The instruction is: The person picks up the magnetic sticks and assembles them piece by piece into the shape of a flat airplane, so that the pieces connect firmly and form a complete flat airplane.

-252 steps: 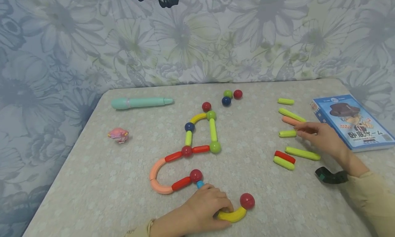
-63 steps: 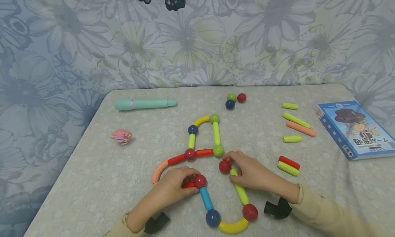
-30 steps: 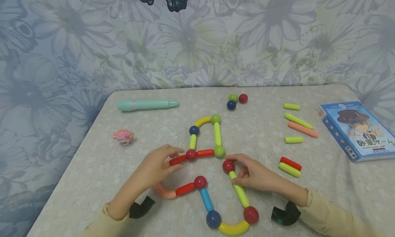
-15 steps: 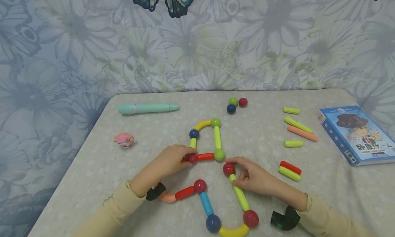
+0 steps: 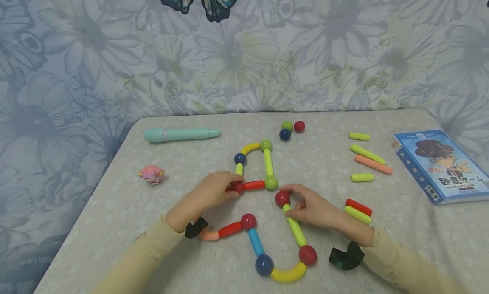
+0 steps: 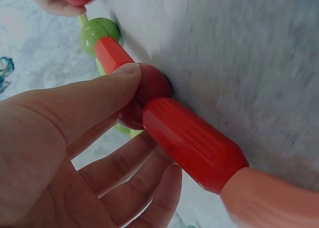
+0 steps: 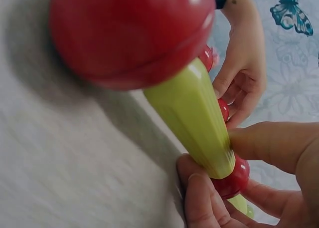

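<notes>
Magnetic balls and rods form a chain on the table. My left hand (image 5: 214,192) pinches the red ball (image 6: 154,86) at the corner of the upper loop; a red rod (image 6: 192,140) runs from it to curved orange rods (image 6: 274,198). My right hand (image 5: 317,209) grips the upper end of a long yellow-green rod (image 7: 192,115), its index finger on the red ball (image 5: 282,199) there. That ball sits just below the loop's green ball (image 5: 271,182). Lower down, the chain carries a blue rod (image 5: 256,242), a blue ball (image 5: 264,265), a curved yellow rod (image 5: 289,273) and another red ball (image 5: 307,255).
Several loose rods, among them an orange rod (image 5: 373,164), lie at right beside a blue box (image 5: 443,166). Three loose balls, including a blue ball (image 5: 285,135), stand at the back. At left are a mint-coloured tube (image 5: 182,134) and a pink toy (image 5: 151,174).
My left hand has moved from the lower red ball, via the red rod, to the loop's corner ball. My right hand, earlier among the loose rods, now holds the yellow-green rod in the chain.
</notes>
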The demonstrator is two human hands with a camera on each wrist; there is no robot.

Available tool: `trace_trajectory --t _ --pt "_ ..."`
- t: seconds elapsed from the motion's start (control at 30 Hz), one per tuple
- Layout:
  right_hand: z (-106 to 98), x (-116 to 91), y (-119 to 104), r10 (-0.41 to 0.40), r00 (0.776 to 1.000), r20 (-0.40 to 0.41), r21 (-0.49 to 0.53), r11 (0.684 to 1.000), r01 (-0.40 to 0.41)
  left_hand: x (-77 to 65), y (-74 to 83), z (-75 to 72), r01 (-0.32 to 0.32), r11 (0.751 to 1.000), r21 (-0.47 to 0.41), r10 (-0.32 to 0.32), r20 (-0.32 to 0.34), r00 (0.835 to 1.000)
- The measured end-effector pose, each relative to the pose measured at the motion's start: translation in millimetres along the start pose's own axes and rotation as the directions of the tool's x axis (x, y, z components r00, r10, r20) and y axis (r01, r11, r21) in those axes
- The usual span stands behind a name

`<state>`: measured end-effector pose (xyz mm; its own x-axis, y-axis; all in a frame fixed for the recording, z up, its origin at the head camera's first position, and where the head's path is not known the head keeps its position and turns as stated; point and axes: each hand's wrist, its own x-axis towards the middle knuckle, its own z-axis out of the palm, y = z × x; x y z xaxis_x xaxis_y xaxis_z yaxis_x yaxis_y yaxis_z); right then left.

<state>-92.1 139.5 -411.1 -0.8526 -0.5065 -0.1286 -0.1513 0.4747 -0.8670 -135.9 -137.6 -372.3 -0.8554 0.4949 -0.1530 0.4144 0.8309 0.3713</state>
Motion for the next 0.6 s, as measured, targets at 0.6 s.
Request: trace_trajectory --t 0.6 --pt "-7 13 -1 0.016 0.997 -0.077 -0.088 0.996 -0.023 18.2 -9.4 -8.5 -0.012 1.0 0.003 0.012 -0.019 1.0"
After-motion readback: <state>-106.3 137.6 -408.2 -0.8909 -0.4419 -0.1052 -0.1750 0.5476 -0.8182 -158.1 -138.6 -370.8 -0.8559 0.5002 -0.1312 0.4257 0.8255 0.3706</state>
